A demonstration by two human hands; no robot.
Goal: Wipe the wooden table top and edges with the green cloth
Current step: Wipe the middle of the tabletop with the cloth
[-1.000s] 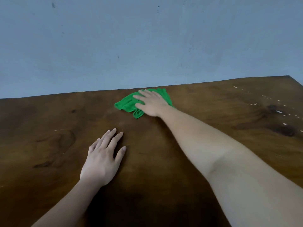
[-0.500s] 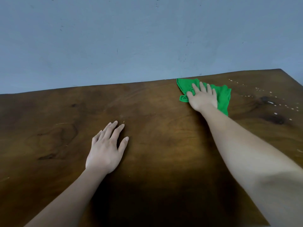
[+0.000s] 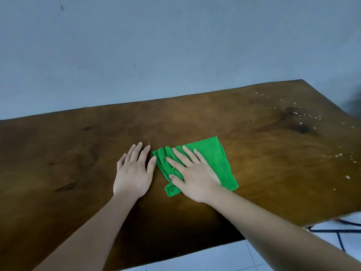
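Observation:
A dark brown wooden table [image 3: 254, 130] fills the lower part of the view. The green cloth [image 3: 216, 159] lies near its middle, bunched at its left edge. My right hand [image 3: 192, 175] presses flat on the cloth with fingers spread, covering its left and near part. My left hand [image 3: 134, 171] lies flat on bare wood just left of the cloth, palm down; its thumb almost touches the cloth's edge.
White specks [image 3: 297, 113] dot the table's far right corner and right side. A pale blue wall [image 3: 175, 45] stands right behind the far edge. White floor tiles [image 3: 220, 257] and dark cables [image 3: 340, 229] show below the near right edge.
My right hand has dragged the cloth from the far right edge back toward me, to the middle beside my left hand. The left hand has stayed in place.

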